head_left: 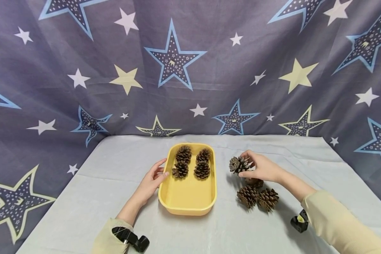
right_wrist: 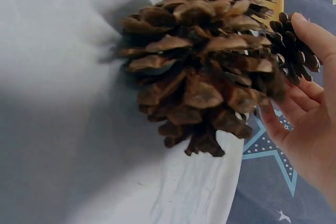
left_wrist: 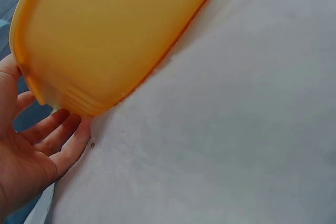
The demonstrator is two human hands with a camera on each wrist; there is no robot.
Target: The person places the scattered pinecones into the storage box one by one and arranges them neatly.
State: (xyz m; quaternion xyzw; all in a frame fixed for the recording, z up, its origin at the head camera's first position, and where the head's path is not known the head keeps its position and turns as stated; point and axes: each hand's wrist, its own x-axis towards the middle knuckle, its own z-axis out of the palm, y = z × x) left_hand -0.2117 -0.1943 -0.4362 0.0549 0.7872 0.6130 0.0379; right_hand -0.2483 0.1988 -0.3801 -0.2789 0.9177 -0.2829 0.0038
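Note:
In the head view a yellow tub (head_left: 187, 194) stands mid-table with several pine cones (head_left: 202, 170) in two columns at its far end. My left hand (head_left: 152, 181) grips the tub's left wall, thumb over the rim; in the left wrist view its fingers (left_wrist: 68, 148) touch the outside near the base. My right hand (head_left: 261, 167) pinches a pine cone (head_left: 238, 164) between thumb and fingers, held above the table right of the tub. Below that hand lie more pine cones (head_left: 268, 199), one partly hidden by it. A close cone (right_wrist: 199, 66) fills the right wrist view's middle.
A pale cloth covers the table (head_left: 82, 197). Behind it hangs a dark curtain (head_left: 216, 77) with star prints. Black camera mounts sit at the left wrist (head_left: 131, 239) and the right wrist (head_left: 300, 221).

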